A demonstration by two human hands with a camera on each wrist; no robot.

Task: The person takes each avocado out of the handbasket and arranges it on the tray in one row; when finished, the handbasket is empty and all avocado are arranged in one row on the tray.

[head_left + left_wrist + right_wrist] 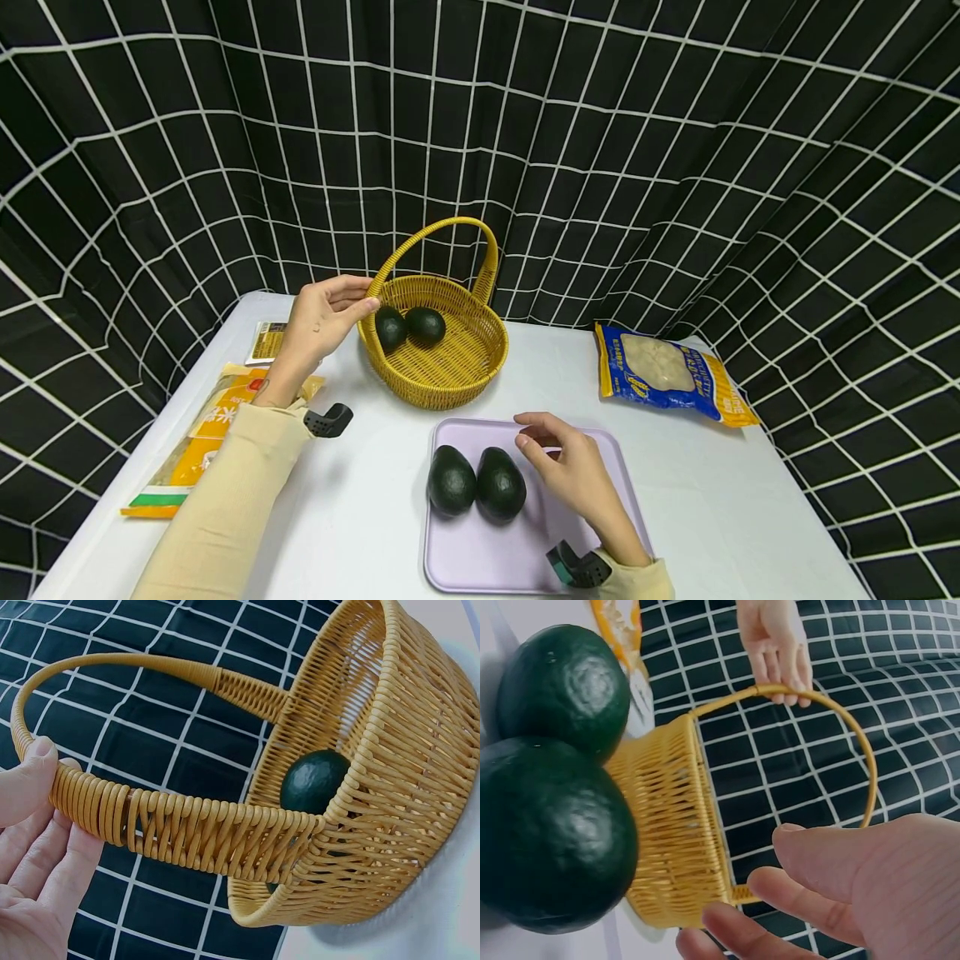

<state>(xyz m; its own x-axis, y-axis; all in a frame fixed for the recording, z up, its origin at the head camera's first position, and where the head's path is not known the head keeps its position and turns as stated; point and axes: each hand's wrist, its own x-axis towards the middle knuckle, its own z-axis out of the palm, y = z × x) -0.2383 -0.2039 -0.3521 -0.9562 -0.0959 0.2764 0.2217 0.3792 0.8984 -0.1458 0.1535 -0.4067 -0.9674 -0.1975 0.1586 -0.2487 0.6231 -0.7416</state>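
Note:
A yellow wicker basket (442,383) with a tall handle (217,832) stands at the back, two dark green avocados (426,326) inside at its left. My left hand (322,321) pinches the left side of the handle between thumb and fingers, as the left wrist view also shows. Two more avocados (453,481) (562,832) lie side by side on the left half of a lilac tray (480,575). Over the tray's right part, just right of these, my right hand (567,467) hovers with relaxed, slightly bent fingers and holds nothing.
An orange and clear food bag (198,450) lies at the left, a small packet (267,342) behind it. At the right back is a blue and yellow bag (667,375). Black gridded cloth (600,150) hangs behind and beside the white table (720,517).

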